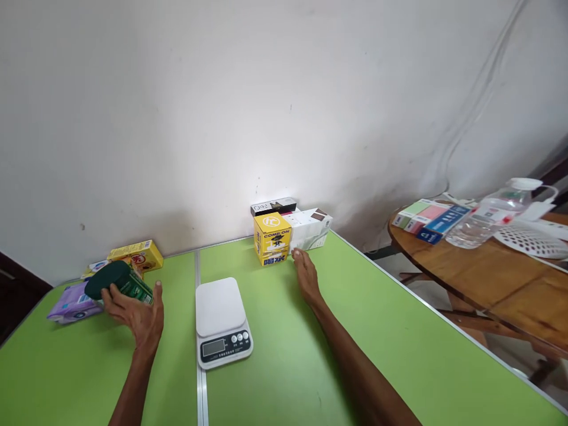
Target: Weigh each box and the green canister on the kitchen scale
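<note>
Item: green canister (119, 283), dark lid, lying tilted on its side at the left of the green bench (355, 331). Left hand (137, 313) has its grip closed around the canister, thumb on the near side, fingers under the lid end.

Item: yellow box (272, 238), upright at the far edge of the bench against the wall. Right hand (305, 277) reaches toward it, grip released, fingertips just beside its lower right corner (contact cannot be told).

Item: white boxes (310, 229), just right of the yellow box and touching it; black box (273, 206) behind, on top.

Item: kitchen scale (222, 322), white platform bare, between the two hands, display facing the person.

Item: purple packet (73, 303) and yellow carton (137, 253), far left, behind the canister.

Item: wooden table (488, 278), well apart on the right, carrying coloured boxes (428, 218), a plastic bottle (492, 216) and a white basket (532, 239).

Handling note, as a judgement: the canister is best carried level with the thumb firmly opposed, since a round wall can roll out of a loose grip; the yellow box wants fingers spread across two opposite faces, lifted straight so the neighbouring white boxes stay put.
</note>
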